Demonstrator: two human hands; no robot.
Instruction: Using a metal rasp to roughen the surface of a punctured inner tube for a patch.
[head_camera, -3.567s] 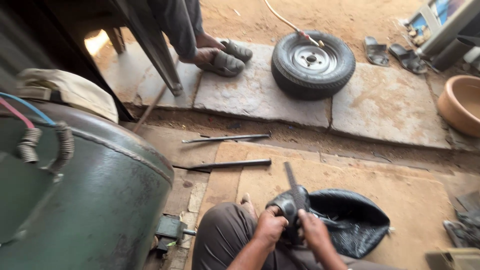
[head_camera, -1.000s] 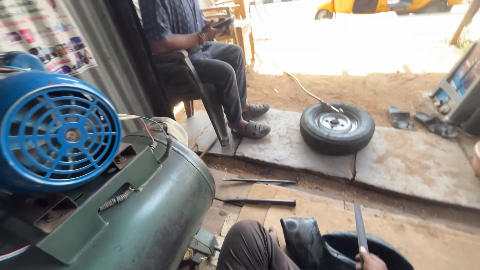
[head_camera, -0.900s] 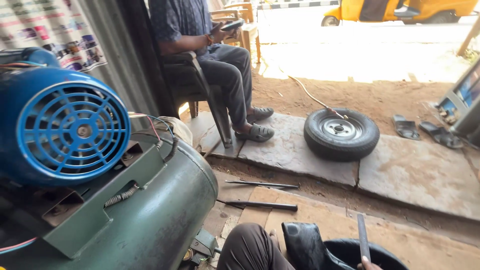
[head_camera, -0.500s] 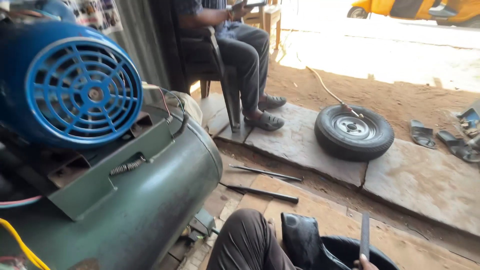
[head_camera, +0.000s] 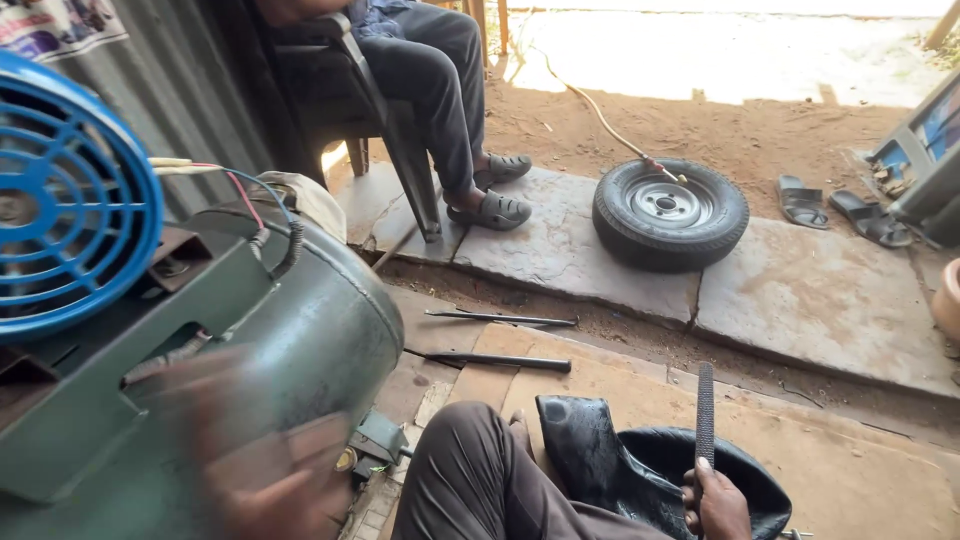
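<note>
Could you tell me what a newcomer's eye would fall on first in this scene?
Probably the large dark green compressor tank with its blue fan guard, filling the left. Next, the small black tyre on a grey rim lying on the stone slabs, and the right hand holding a dark metal rasp upright.

The file (head_camera: 705, 415) in the right hand (head_camera: 718, 505) looks like dull dark metal with a rough ridged face, above a glossy black rubber inner tube (head_camera: 640, 470). At left, the compressor tank (head_camera: 320, 330) is smooth painted green metal, its fan guard (head_camera: 90, 200) shiny blue; far off, rough stone slabs (head_camera: 820, 300) bear a matt rubber tyre (head_camera: 670, 213).
</note>
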